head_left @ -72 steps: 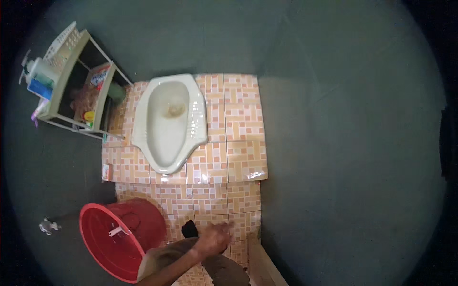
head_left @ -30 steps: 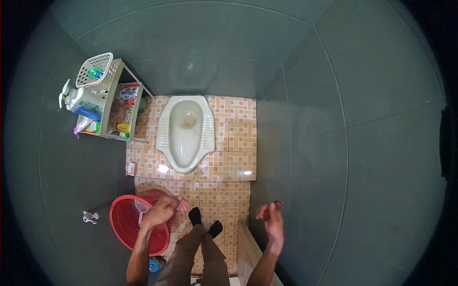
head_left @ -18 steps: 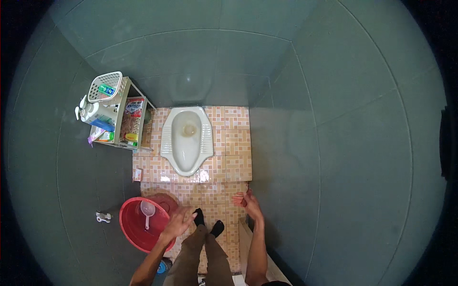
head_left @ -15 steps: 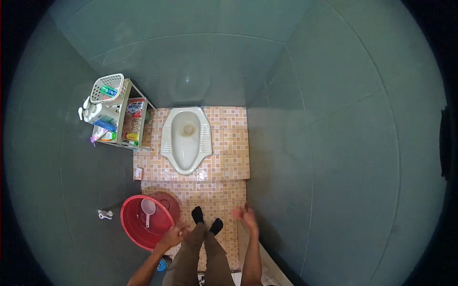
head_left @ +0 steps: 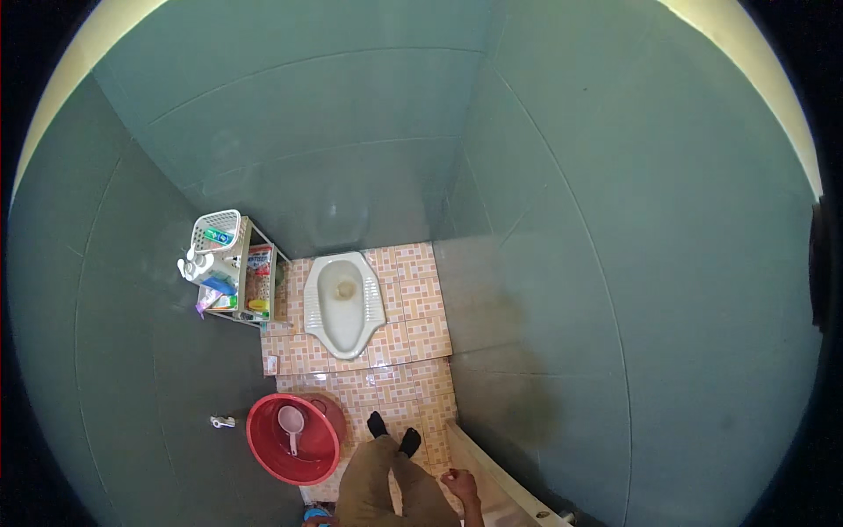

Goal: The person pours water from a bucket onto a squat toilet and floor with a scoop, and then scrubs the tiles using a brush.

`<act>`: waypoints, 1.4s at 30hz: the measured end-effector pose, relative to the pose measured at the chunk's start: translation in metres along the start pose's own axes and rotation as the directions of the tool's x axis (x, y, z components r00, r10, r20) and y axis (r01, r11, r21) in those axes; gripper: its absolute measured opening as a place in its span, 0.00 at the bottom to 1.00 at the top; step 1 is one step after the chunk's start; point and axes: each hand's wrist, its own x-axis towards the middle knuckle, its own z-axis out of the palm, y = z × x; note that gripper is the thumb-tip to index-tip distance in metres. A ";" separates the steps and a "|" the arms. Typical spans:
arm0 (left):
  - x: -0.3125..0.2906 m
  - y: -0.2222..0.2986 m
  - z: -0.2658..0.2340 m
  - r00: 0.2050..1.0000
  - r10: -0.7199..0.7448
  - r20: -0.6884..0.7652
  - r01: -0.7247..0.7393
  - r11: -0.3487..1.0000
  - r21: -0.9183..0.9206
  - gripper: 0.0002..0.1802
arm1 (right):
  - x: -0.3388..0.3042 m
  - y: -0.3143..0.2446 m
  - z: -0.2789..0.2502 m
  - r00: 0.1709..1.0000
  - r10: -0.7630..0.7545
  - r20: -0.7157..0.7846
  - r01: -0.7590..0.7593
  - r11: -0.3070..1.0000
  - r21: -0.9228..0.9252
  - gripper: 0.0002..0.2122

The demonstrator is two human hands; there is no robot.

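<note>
At the lower right of my legs, my right hand [head_left: 458,481] hangs in the air beside the pale door [head_left: 492,465], its fingers curled in with nothing seen in them. Only a sliver of my left hand [head_left: 320,521] shows at the lower edge, next to a blue round thing [head_left: 316,511]; its fingers are mostly hidden. To the left of my legs stands a red plastic tub [head_left: 256,439], and a pale pink dipper [head_left: 291,420] with its handle toward me lies inside it.
A white squat toilet [head_left: 378,307] is set in the raised tiled floor [head_left: 421,303]. Left of it stands a shelf rack [head_left: 250,230] with a white basket [head_left: 204,227], pump bottles [head_left: 211,270] and packets. A tap [head_left: 223,422] juts from the left wall. A small box [head_left: 272,364] lies by the step.
The view has tilted up and swung, so the toilet and tub sit lower. My left hand has dropped from beside the tub to the lower edge. My right hand has come lower, its fingers now curled.
</note>
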 end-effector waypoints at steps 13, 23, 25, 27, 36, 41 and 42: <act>0.017 0.024 -0.037 0.989 -0.134 0.067 0.141 0.984 -0.112 0.13 | -0.116 -0.067 -0.036 0.991 -0.070 0.110 0.074 0.997 -0.028 0.18; 0.049 0.038 -0.123 0.978 -0.193 0.083 0.204 0.968 -0.143 0.13 | -0.117 -0.156 -0.047 0.997 -0.030 0.071 0.030 1.000 0.007 0.19; 0.052 0.037 -0.134 0.977 -0.196 0.084 0.206 0.967 -0.147 0.13 | -0.118 -0.165 -0.050 0.997 -0.022 0.078 0.022 1.000 0.001 0.20; 0.052 0.034 -0.140 0.975 -0.203 0.088 0.215 0.965 -0.153 0.13 | -0.121 -0.170 -0.052 0.996 -0.013 0.089 0.014 1.000 -0.006 0.20; 0.031 0.020 -0.165 0.969 -0.239 0.055 0.245 0.956 -0.162 0.13 | -0.148 -0.225 -0.096 0.940 -0.116 0.320 0.073 0.987 0.144 0.18; 0.012 0.017 -0.175 0.965 -0.255 0.063 0.262 0.953 -0.153 0.14 | -0.144 -0.171 -0.074 0.891 -0.332 0.311 0.318 0.943 0.097 0.18; 0.009 0.015 -0.177 0.963 -0.262 0.064 0.269 0.951 -0.154 0.14 | -0.147 -0.176 -0.077 0.890 -0.329 0.315 0.312 0.944 0.107 0.18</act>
